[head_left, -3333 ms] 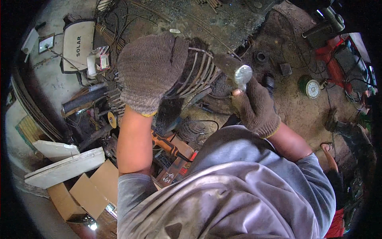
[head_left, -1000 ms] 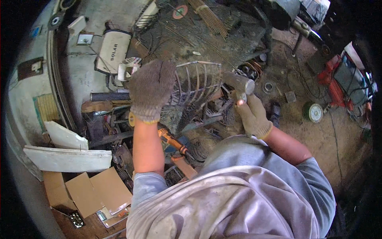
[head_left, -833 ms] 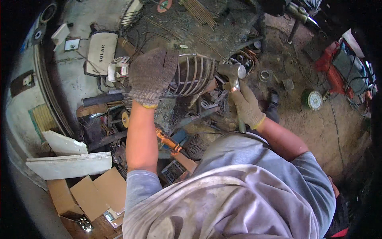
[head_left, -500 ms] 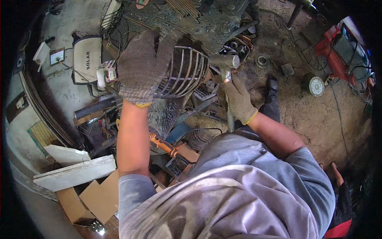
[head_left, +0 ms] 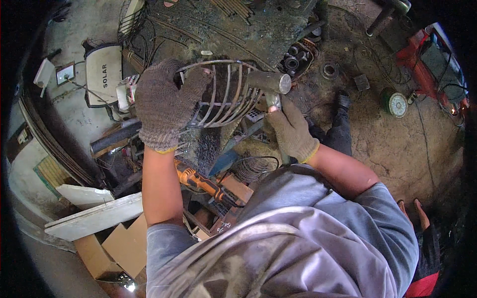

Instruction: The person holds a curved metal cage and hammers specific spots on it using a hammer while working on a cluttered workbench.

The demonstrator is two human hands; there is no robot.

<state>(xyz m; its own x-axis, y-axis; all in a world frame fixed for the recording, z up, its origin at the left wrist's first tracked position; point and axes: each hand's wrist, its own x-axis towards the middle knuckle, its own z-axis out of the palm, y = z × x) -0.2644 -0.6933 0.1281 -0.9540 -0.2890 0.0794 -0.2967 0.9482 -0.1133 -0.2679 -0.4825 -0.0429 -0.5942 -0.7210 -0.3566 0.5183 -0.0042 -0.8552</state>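
Note:
A dark, round-bottomed cage of bent metal rods [head_left: 226,102] is in front of me, its rounded side to the right. My left hand [head_left: 161,107], in a brown knit glove, grips the cage's left part, with the thumb reaching over the bars. My right hand [head_left: 294,130], gloved too, is closed round the handle of a hammer [head_left: 268,82]. The hammer's thick steel head overlaps the cage's right end; whether they touch I cannot tell. An exposed thumb tip shows on the right hand.
Below the cage lie an orange power tool [head_left: 201,184] and a wire coil [head_left: 251,169]. A bin of metal rings [head_left: 298,59] stands beyond the hammer. Cardboard [head_left: 126,248] and a white slab [head_left: 94,216] lie left. A red-framed machine [head_left: 417,67] and another person's feet [head_left: 421,213] are right.
The cage has tilted, showing more of its upper rim. My left hand has shifted slightly left and down, its fingers now more curled. The hammer head has moved a little left and down.

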